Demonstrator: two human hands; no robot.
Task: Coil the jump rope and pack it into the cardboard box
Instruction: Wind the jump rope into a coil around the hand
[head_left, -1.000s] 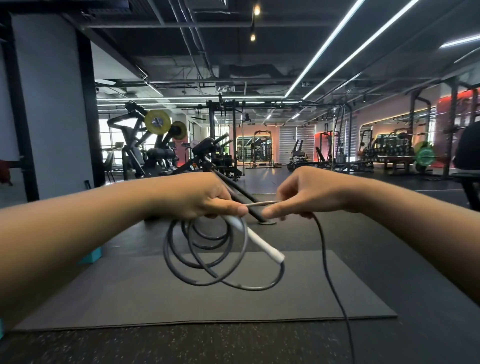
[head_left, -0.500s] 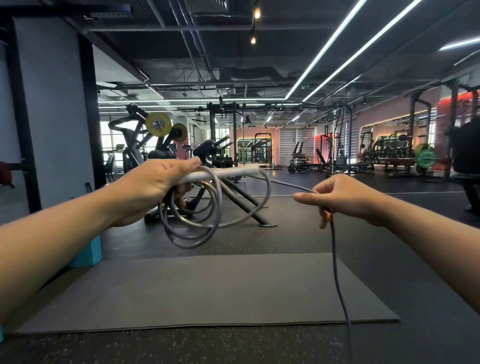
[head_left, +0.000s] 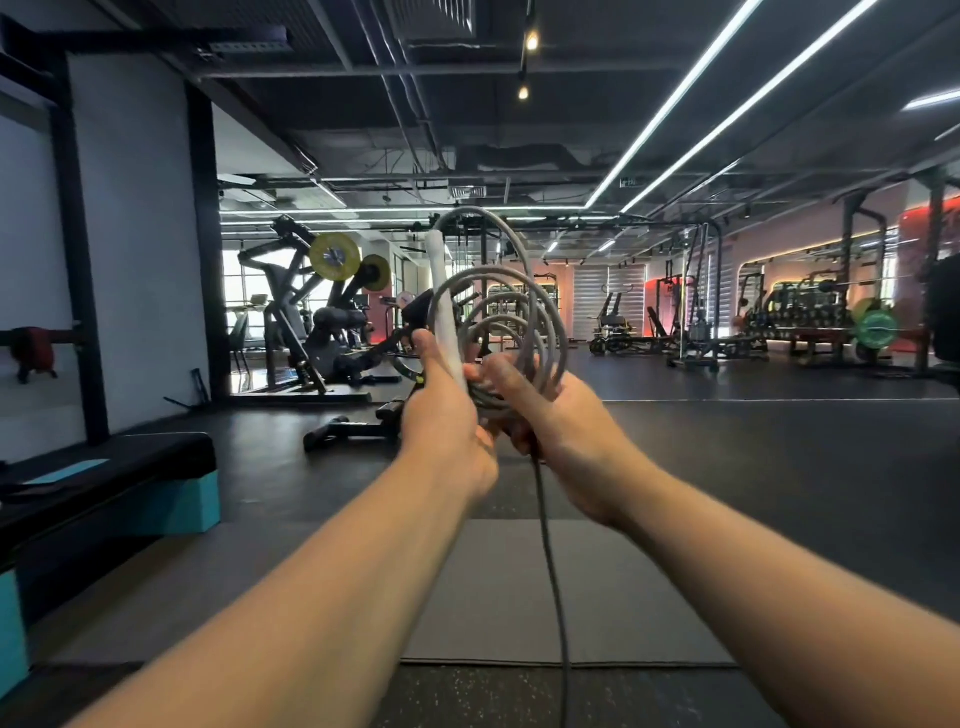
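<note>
Coil (head_left: 501, 317) now raised upright at frame centre, loops standing above both hands; half a second ago it hung lower, right hand out wide drawing slack. Left hand (head_left: 447, 415) grip closed around white handle (head_left: 444, 306) and bunched loops. Right hand (head_left: 550, 415) brought in, grip closed on coil base, touching left. Jump rope (head_left: 550, 571) tail hangs from hands toward mat (head_left: 623, 597), runs out bottom edge. I judge one more loop added, coiling unfinished. Cardboard box not in view.
</note>
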